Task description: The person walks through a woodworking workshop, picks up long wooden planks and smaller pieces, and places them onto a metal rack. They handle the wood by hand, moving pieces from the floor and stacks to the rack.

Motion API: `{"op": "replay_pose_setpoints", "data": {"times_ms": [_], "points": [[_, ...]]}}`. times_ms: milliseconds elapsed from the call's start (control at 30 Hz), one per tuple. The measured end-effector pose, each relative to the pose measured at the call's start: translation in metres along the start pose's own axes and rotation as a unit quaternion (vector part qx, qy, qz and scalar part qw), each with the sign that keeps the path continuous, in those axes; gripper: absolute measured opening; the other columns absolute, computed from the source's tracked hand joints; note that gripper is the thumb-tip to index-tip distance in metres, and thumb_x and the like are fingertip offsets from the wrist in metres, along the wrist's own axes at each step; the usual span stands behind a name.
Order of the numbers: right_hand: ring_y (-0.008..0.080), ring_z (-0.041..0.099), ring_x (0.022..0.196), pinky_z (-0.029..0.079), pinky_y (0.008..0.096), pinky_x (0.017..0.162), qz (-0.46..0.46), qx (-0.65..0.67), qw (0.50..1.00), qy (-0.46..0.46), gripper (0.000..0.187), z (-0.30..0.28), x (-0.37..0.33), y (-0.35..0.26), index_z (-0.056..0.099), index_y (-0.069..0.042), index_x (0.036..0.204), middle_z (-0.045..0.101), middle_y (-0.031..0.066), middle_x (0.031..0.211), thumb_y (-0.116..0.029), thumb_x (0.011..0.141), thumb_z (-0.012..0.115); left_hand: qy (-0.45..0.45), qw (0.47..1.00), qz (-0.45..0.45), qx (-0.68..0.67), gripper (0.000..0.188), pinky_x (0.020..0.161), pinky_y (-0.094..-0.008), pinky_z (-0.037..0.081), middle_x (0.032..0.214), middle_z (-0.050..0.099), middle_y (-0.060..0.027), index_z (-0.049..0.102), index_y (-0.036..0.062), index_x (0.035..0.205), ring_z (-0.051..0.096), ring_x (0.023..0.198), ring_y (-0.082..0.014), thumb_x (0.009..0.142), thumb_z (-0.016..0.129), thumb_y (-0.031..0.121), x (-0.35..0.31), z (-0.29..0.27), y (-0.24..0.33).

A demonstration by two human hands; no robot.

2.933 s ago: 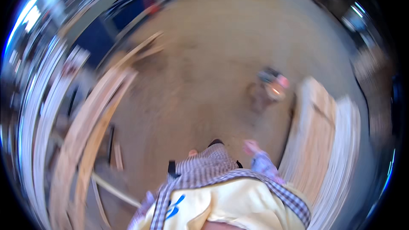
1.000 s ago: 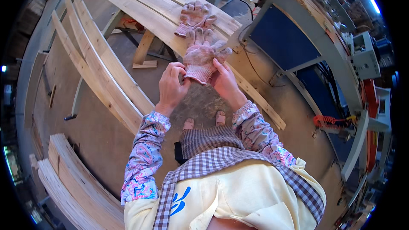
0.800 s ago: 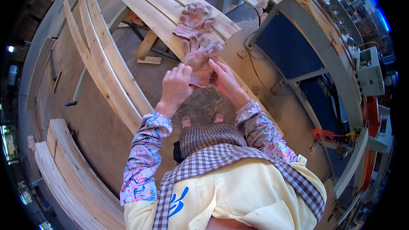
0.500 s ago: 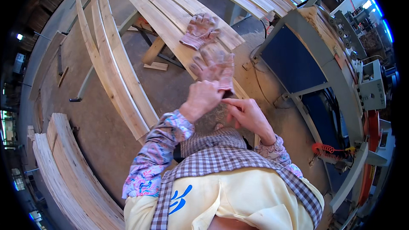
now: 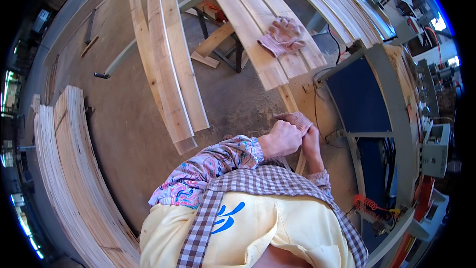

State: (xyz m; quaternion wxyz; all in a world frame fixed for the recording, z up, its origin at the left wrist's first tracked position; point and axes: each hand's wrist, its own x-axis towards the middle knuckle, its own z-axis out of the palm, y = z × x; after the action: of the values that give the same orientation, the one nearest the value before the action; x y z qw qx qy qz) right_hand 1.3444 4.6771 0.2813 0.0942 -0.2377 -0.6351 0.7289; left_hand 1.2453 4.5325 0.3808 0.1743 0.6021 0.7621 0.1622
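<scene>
A dirty pinkish-brown work glove (image 5: 296, 118) is bunched at my hands, above the floor and short of the boards' near ends. My left hand (image 5: 281, 140) is closed on its cuff. My right hand (image 5: 311, 143) meets the glove from the right; its fingers are hidden behind the glove and my left hand, and they appear to be inside it. A second work glove (image 5: 285, 37) of the same kind lies on the wooden boards (image 5: 265, 59) ahead of me.
Long narrow boards (image 5: 171, 69) rest on a metal stand to the left. A tall stack of boards (image 5: 82, 168) stands at the near left. On the right is a machine with blue panels (image 5: 359, 97) and a red coiled hose (image 5: 365, 201). More boards (image 5: 322, 5) lie at the back right.
My view has swung, so the boards sit further right. Both hands have drawn the held glove nearer and off the boards, and my right hand has moved up against it.
</scene>
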Motion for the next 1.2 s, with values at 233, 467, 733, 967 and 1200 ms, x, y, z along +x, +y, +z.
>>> {"op": "replay_pose_setpoints", "data": {"times_ms": [233,467,733,967,1200], "points": [[0.0248,0.053,0.129,0.041,0.0387,0.106,0.072,-0.384,0.872,-0.294,0.042,0.048,0.028,-0.056,0.058,-0.008,0.130,0.060,0.0123,0.136,-0.019,0.090,0.056,-0.065,0.997,0.045,-0.019,0.028,0.061,-0.0485,0.055,0.081,0.071,-0.0211,0.072,0.0030,0.084,0.072,0.073,-0.0363,0.088,0.052,0.022,-0.014,0.015,-0.001],[0.0167,0.054,0.123,0.041,0.0464,0.096,-0.072,-0.025,0.967,-0.243,0.039,0.012,0.067,-0.013,0.059,-0.020,0.131,0.062,-0.0017,0.129,-0.026,0.094,0.048,-0.070,0.988,0.054,-0.124,0.033,0.069,-0.0514,0.056,0.085,0.071,-0.0218,0.071,0.0015,0.088,0.071,0.080,-0.0400,0.091,0.048,0.025,-0.008,0.021,-0.004],[0.0197,0.064,0.109,0.050,0.0383,0.083,0.007,-0.531,0.839,-0.116,0.036,-0.015,0.044,0.020,0.061,-0.016,0.128,0.067,0.0019,0.120,-0.030,0.097,0.048,0.094,0.992,-0.031,-0.074,0.056,0.069,-0.0493,0.056,0.085,0.072,-0.0218,0.073,0.0012,0.088,0.071,0.077,-0.0374,0.082,0.064,0.056,-0.004,0.013,-0.006],[0.0222,0.065,0.107,0.051,0.0395,0.083,0.064,-0.577,0.811,-0.071,0.035,-0.008,0.004,0.034,0.064,-0.017,0.123,0.068,0.0044,0.117,-0.034,0.096,0.051,-0.027,0.998,0.047,0.008,0.031,0.073,-0.0442,0.056,0.087,0.074,-0.0117,0.077,0.0107,0.088,0.071,0.087,-0.0302,0.084,0.067,0.040,-0.021,0.038,-0.042],[0.0248,0.066,0.105,0.053,0.0407,0.082,0.058,-0.664,0.733,-0.138,0.035,0.021,0.000,0.027,0.067,-0.017,0.119,0.070,0.0068,0.114,-0.039,0.096,0.054,-0.068,0.982,0.038,-0.171,0.029,0.086,-0.0487,0.051,0.093,0.071,-0.0110,0.074,0.0167,0.103,0.068,0.093,-0.0278,0.075,0.068,0.024,-0.001,0.075,-0.031]]}}
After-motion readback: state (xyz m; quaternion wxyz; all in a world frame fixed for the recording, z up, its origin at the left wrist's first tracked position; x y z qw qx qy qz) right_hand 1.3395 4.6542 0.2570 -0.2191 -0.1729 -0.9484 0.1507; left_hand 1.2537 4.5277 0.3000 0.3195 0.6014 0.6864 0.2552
